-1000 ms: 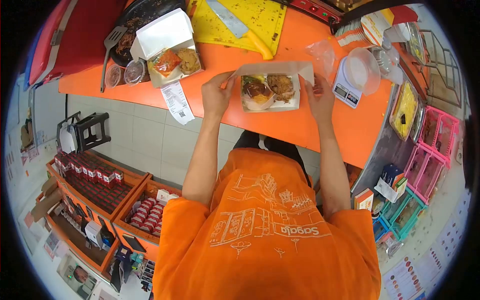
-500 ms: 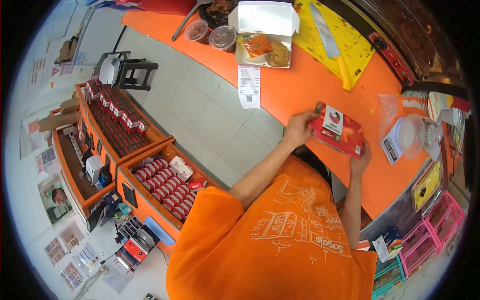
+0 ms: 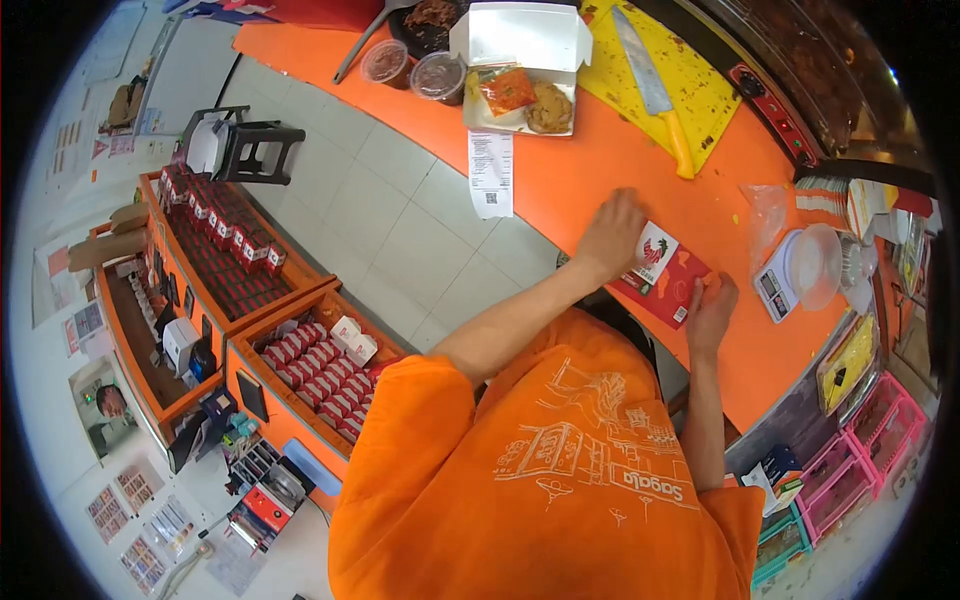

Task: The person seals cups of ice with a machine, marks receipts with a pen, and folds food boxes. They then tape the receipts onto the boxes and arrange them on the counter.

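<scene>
A flat red printed carton [image 3: 668, 272] with a white panel bearing a tree-like logo lies low over the orange counter's front edge. My right hand [image 3: 711, 308] grips its right end, thumb on top. At the left end, my left hand [image 3: 612, 238] rests against the carton with the back of the hand up; its fingers are blurred and partly hidden. Behind them an open white box [image 3: 523, 40] holds a red-orange sachet [image 3: 508, 92] and a brown fried piece [image 3: 550, 107]. A printed receipt [image 3: 491, 175] hangs from under that box.
A knife [image 3: 645, 70] with a yellow handle lies on a yellow cutting board [image 3: 705, 105]. Two lidded sauce cups [image 3: 438, 77] stand left of the box. At right are a digital scale [image 3: 775, 285] and clear bowls [image 3: 816, 268]. Wooden bins [image 3: 240, 345] of red-and-white boxes stand left.
The carton, earlier tilted up between both hands, now lies flatter and lower, turned so its logo panel shows more fully. My left hand has moved over its left end.
</scene>
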Available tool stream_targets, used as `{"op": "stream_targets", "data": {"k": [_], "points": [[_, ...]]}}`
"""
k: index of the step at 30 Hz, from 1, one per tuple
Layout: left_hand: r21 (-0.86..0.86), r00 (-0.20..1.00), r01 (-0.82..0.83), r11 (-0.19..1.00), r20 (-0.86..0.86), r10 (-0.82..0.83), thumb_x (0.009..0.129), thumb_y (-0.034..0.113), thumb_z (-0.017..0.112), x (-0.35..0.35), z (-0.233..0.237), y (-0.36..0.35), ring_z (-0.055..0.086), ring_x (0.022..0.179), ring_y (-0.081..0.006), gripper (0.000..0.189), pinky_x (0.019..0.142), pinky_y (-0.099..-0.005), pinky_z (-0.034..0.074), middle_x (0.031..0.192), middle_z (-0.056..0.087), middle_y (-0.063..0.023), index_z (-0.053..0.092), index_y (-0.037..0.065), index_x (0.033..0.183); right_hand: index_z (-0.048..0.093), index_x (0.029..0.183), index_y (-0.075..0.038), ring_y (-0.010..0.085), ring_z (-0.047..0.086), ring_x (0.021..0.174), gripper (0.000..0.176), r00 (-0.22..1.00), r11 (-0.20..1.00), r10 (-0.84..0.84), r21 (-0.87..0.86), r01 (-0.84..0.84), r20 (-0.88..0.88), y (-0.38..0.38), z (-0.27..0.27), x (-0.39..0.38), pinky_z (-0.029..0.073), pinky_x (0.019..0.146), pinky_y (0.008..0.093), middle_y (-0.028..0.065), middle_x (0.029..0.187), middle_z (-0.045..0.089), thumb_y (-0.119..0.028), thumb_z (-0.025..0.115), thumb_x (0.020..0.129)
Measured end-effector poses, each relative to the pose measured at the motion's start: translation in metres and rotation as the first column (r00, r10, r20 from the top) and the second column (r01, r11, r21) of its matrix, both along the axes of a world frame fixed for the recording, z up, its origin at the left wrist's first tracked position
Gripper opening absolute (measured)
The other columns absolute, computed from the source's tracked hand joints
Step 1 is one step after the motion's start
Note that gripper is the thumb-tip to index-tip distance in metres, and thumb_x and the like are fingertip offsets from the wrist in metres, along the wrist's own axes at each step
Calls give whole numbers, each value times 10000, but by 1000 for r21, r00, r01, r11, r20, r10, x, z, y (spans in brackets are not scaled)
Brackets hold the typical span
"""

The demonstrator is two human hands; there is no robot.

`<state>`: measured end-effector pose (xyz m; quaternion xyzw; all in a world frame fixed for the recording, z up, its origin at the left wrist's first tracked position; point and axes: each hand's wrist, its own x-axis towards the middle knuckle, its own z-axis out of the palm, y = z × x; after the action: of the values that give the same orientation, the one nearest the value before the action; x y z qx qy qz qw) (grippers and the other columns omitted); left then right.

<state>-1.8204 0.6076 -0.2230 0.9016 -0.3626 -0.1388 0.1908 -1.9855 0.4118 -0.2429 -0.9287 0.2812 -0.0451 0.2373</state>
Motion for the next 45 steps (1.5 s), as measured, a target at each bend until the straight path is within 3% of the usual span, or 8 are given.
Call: {"op": "stream_targets", "data": {"k": [9, 21, 30, 34, 37, 40, 42, 45], "points": [[287, 817, 568, 772, -83, -570, 561, 630, 802, -11, 11, -19, 182, 1397, -484, 1286, 1043, -617, 317, 1529, 179, -263, 181, -2, 1493, 243, 1482, -61, 475, 275, 1350, 1088, 718, 779, 567, -23, -627, -404, 20, 70, 38, 290, 1082, 578, 271, 1477, 271, -485, 798, 648], [-58, 646, 715, 697, -327, -690, 969, 238, 457, -6, -6, 9, 152, 1434, -422, 495, 1167, -549, 92, 1523, 242, -233, 389, 25, 1410, 330, 1475, -128, 363, 157, 1454, 671, 623, 551, 780, -402, -731, -63, -11, -4, -33, 228, 1151, 513, 169, 1572, 179, -280, 558, 862], [101, 798, 563, 820, 191, -571, 664, 577, 748, -110, 19, -135, 376, 1228, -447, 1032, 1015, -574, 302, 1307, 395, -271, 308, -9, 1391, 514, 1319, -63, 292, 536, 1221, 532, 933, 688, -304, 721, 77, 191, -40, 71, -165, 415, 1029, 447, 171, 1307, 569, -362, 604, 888], [109, 634, 718, 688, 307, -710, 669, 546, 744, -209, 8, -210, 400, 1204, -429, 1042, 991, -554, 297, 1305, 413, -259, 279, 32, 1447, 597, 907, -29, 264, 593, 768, 118, -110, 140, -799, 361, 922, 591, -84, 83, -387, 458, 690, 387, 111, 802, 610, -129, 534, 905], [21, 564, 806, 591, 278, -778, 650, 522, 755, -271, 1, -273, 403, 1203, -418, 1055, 996, -549, 285, 1307, 417, -245, 272, 65, 1469, 585, 1030, 0, 370, 596, 799, 218, -244, -462, -742, -213, 861, 624, -85, 51, -610, 454, 753, 501, 169, 911, 632, -186, 540, 926], [4, 487, 862, 506, 266, -832, 633, 503, 766, -314, 4, -323, 410, 1185, -413, 1058, 988, -543, 286, 1288, 427, -234, 278, 75, 1469, 599, 1086, -56, 320, 604, 691, 249, -291, -335, -931, -197, 921, 221, -84, 20, -712, 496, 711, 419, 133, 894, 628, -260, 561, 949], [50, 454, 876, 480, 253, -854, 624, 496, 772, -329, 7, -335, 416, 1171, -410, 1062, 983, -538, 287, 1276, 432, -230, 281, 80, 1469, 629, 1082, -16, 308, 654, 872, 317, -369, -484, -872, 689, 540, -323, -92, 54, -714, 523, 776, 395, 134, 994, 659, -287, 627, 917], [52, 433, 886, 462, 269, -860, 624, 492, 775, -336, 8, -344, 425, 1150, -405, 1062, 974, -526, 291, 1262, 435, -225, 280, 88, 1472, 669, 1025, -43, 253, 676, 827, 294, -314, -96, -949, 961, 258, -10, -60, 27, -742, 545, 743, 355, 95, 980, 682, -311, 659, 904]]}}
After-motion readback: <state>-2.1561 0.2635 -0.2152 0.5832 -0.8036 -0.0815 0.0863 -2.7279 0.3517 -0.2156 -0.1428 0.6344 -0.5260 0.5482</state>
